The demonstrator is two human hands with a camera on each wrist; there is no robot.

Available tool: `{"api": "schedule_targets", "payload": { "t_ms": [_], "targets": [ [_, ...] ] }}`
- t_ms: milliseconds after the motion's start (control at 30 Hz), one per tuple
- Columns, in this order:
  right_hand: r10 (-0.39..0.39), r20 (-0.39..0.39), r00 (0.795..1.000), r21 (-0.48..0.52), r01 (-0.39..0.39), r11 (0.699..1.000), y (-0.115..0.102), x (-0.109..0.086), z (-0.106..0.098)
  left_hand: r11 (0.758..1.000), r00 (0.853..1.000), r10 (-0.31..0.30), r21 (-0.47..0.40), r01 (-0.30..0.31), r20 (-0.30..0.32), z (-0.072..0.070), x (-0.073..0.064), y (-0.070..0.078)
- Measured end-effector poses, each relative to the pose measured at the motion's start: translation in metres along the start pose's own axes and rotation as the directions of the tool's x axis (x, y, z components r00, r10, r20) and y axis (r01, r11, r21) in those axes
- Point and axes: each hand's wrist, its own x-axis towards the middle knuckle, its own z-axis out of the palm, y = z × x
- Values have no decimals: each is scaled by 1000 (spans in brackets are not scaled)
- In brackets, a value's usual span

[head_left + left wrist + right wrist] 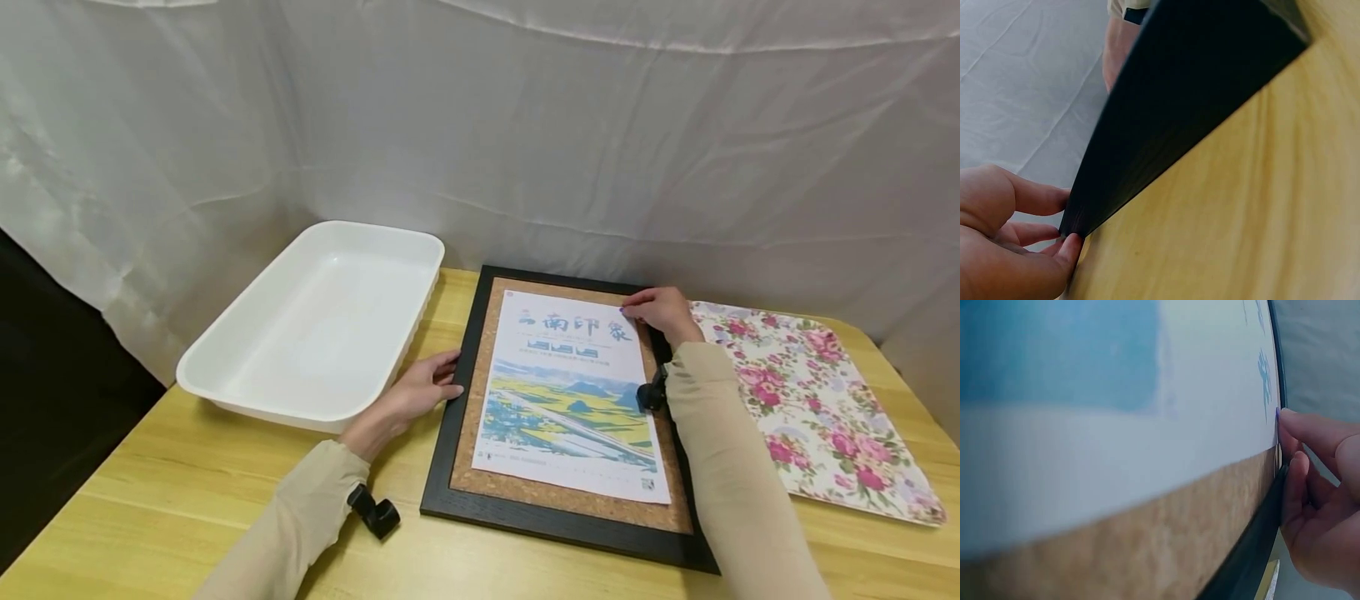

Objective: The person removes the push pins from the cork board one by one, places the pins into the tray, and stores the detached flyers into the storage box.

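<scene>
A black-framed cork board (465, 480) lies flat on the wooden table, a printed poster (570, 400) on its cork. The poster has blue lettering across the top and a yellow-and-blue landscape below. At the poster's upper right corner my right hand (663, 312) pinches a small purple pushpin (1278, 414) between thumb and forefinger; the tip of the pin is hidden. My left hand (416, 385) touches the left outer edge of the frame with its fingertips. In the left wrist view, the left thumb (1071, 250) and fingers rest against the frame's black side (1141, 119).
A white plastic tray (311, 408) stands left of the board, behind the left forearm. To the right lies a floral-patterned board (810, 400), partly behind the right sleeve (735, 467). A pale curtain (525, 125) hangs along the table's back.
</scene>
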Motion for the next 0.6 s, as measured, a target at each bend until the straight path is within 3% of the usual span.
{"api": "schedule_targets", "payload": {
  "t_ms": [233, 600],
  "targets": [
    [-5, -17, 1000, -123, 2, 992, -8, -2, 2, 1000, 1000, 0, 2, 0, -9, 0, -1, 1],
    [17, -49, 999, -73, -20, 997, -8, -6, 3, 1000, 1000, 11, 12, -11, 2, 2, 0, 0]
  ]
}}
